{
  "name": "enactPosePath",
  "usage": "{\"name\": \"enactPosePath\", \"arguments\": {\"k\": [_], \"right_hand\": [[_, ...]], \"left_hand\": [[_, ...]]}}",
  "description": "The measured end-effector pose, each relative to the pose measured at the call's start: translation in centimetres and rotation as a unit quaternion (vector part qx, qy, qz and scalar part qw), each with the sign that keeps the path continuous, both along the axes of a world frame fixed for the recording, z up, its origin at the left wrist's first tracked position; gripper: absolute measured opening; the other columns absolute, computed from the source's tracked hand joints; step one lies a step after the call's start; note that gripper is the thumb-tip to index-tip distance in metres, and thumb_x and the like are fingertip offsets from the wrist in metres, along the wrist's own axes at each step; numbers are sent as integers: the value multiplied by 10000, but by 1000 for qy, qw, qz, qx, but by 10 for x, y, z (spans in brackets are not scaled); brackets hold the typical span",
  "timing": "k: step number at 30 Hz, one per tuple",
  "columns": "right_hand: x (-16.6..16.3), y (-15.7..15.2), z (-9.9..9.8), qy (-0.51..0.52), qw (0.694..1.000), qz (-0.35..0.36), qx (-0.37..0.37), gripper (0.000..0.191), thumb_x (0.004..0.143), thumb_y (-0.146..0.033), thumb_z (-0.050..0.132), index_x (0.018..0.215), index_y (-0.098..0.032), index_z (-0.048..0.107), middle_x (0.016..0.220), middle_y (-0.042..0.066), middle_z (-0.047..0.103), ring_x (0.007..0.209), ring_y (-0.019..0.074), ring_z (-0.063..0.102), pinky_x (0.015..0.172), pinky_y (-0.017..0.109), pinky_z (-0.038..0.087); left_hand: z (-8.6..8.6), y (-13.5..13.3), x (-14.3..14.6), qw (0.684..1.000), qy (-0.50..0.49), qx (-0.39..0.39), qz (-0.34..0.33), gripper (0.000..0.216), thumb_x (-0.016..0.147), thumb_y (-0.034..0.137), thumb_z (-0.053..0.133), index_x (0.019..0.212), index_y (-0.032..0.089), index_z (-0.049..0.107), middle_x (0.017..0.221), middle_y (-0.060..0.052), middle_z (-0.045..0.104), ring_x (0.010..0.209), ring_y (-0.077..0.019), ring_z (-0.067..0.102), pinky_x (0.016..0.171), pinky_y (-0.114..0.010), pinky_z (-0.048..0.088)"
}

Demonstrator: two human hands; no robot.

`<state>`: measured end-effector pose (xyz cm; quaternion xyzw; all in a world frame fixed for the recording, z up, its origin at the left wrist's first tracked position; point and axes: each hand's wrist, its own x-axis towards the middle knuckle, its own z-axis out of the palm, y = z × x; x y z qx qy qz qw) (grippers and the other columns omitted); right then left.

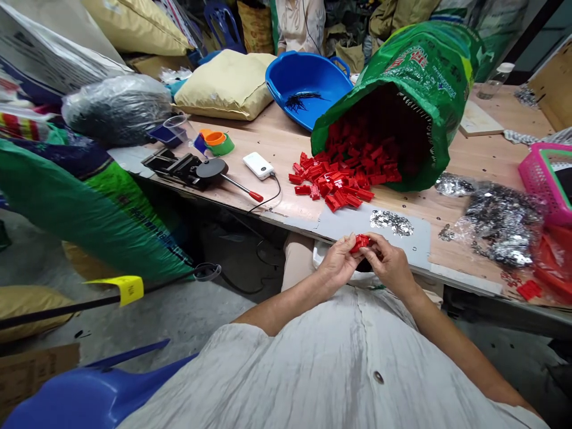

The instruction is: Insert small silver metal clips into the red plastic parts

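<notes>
Both hands meet at the near edge of the wooden table (487, 158). My left hand (338, 261) and my right hand (391, 265) are closed together on one small red plastic piece (360, 242), held just above my lap. Beyond them lies a small heap of tiny silver metal bits (392, 221) on a grey patch of the table. Farther back, a pile of the same red plastic pieces (336, 183) spills from a green woven sack (413, 77) lying on its side.
A blue basin (304, 83) stands behind the sack. A white power bank (258, 165) with a cable and a black hand press (192, 170) lie at the left. Clear bags of metal parts (500, 223) and a pink basket (543, 179) sit right. Another person sits at the back.
</notes>
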<state>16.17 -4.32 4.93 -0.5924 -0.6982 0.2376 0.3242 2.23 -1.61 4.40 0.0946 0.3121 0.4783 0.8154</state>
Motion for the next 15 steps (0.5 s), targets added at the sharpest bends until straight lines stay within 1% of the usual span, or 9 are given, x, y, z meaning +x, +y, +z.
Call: {"name": "enactPosePath", "arguments": {"k": [2,4,6,7,8,10,12,13,15], "right_hand": [[0,-1,-7,-11,1000,-2,4,349,941,-419,497,1217,-233,602,880,35,728,725,194,664,688,298,478],[7,-1,-14,0,1000,13,-20,380,930,-441,522,1249,-245,590,857,19,721,675,176,643,666,288,475],[20,2,-20,16,999,18,-48,415,914,-457,550,1269,-244,577,831,5,704,592,151,594,618,278,465],[27,4,-23,18,999,7,-50,405,911,-452,554,1253,-236,585,840,8,700,583,146,582,611,277,464],[35,7,-25,9,999,-12,-43,365,915,-435,546,1209,-227,608,880,22,702,615,150,593,633,283,470],[49,15,-29,-44,997,-56,-10,276,920,-388,528,1091,-212,655,962,56,705,780,187,637,723,311,478],[57,23,-30,-111,991,-74,6,234,926,-355,511,1025,-212,668,1010,70,702,904,218,638,774,333,467],[58,26,-31,-140,987,-74,7,224,928,-345,506,1015,-216,668,1021,70,699,924,224,634,772,336,461],[57,34,-31,-184,980,-68,0,205,928,-333,506,1005,-228,664,1019,62,695,905,220,628,735,329,448]], "left_hand": [[-6,-2,-2,1000,5,12,-1,157,806,204,734,766,140,597,777,-4,678,745,-100,661,868,-260,520],[-11,-3,-6,1000,8,16,-11,235,757,223,782,732,147,561,764,-6,684,777,-119,683,877,-273,523],[-14,-2,-11,1000,9,15,-25,290,724,251,811,734,154,538,794,-21,704,854,-163,710,929,-323,520],[-14,-2,-14,999,10,15,-29,310,712,265,822,752,158,533,816,-26,713,887,-185,716,960,-361,513],[-14,-1,-16,999,11,17,-32,328,699,273,831,779,162,533,837,-28,720,906,-199,719,985,-399,504],[-13,1,-19,999,20,31,-31,374,671,259,850,853,172,535,870,-19,724,902,-198,720,999,-446,495],[-11,2,-19,997,47,65,-23,444,632,223,870,921,183,535,898,-8,723,891,-180,714,979,-431,502],[-11,3,-18,994,69,89,-16,478,613,209,877,947,187,536,915,-6,722,895,-172,709,965,-408,507],[-12,3,-16,982,121,147,1,518,588,196,887,977,191,544,946,-12,719,917,-168,699,932,-364,515]]}}
